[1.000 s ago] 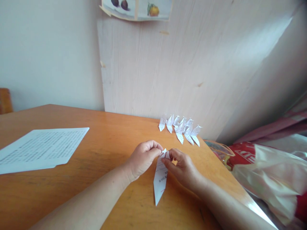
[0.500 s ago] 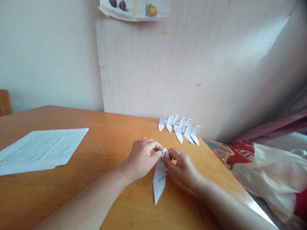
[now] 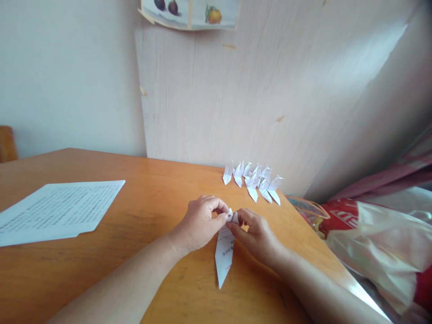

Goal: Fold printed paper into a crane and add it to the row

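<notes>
A narrow piece of folded white paper (image 3: 224, 258) with some print on it lies over the wooden table, its pointed end toward me. My left hand (image 3: 204, 223) pinches its far end from the left, thumb and forefinger closed together. From the right, my right hand (image 3: 257, 236) grips the same end between thumb and bent fingers. Small folded tips of the paper stick up between the two hands. The exact creases under my fingertips are hidden.
Several folded paper birds (image 3: 253, 177) stand at the table's back right edge by the wall. Printed sheets (image 3: 67, 207) lie stacked at the left. Beyond the right edge of the table (image 3: 162, 180) are plastic bags (image 3: 374, 247).
The small tips at the paper's far end have shifted slightly, the left one tilting toward my left fingers. Both hands keep nearly the same place and grip.
</notes>
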Demonstrator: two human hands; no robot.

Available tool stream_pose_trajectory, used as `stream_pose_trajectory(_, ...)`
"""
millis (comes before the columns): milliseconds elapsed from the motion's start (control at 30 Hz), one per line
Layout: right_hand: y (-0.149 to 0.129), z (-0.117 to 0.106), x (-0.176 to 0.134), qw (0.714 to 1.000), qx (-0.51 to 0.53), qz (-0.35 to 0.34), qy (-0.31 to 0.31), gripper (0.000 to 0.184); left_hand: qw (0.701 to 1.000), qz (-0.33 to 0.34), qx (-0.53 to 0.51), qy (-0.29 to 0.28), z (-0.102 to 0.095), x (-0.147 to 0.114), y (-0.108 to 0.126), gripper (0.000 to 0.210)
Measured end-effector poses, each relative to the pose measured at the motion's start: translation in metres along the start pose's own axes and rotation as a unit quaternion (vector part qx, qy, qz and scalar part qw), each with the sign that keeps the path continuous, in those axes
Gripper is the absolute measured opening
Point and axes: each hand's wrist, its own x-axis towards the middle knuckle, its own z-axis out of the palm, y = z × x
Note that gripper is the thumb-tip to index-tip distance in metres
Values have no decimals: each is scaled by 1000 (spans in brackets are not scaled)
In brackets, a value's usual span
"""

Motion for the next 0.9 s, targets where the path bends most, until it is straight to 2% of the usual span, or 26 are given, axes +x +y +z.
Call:
stream_pose_trajectory(133,-4,-1,0,1000,7,-2,-1,15,982,-86,-161,-55,0,0,3,9)
stream_pose_trajectory(300,-6,-1,0,1000,3,-8,-6,15,957,-156,-238,-55,0,-1,5,14)
stream_pose_trajectory(433,-8,-4,-1,1000,18,-20,17,5,943,-169,-279,-60,0,-2,5,14)
stream_pose_trajectory(533,-11,-6,-1,996,29,-42,71,17,936,-173,-300,-64,1,-3,4,13)
stream_pose_trajectory(633,-15,-6,0,991,18,-66,112,15,930,-183,-312,-68,2,-3,5,13)
stream_pose_trajectory(767,-19,-4,2,990,8,-86,110,6,922,-189,-331,-69,3,-3,6,13)
stream_pose_trajectory(900,-22,-4,3,991,7,-87,105,8,914,-198,-347,-72,2,-4,8,13)
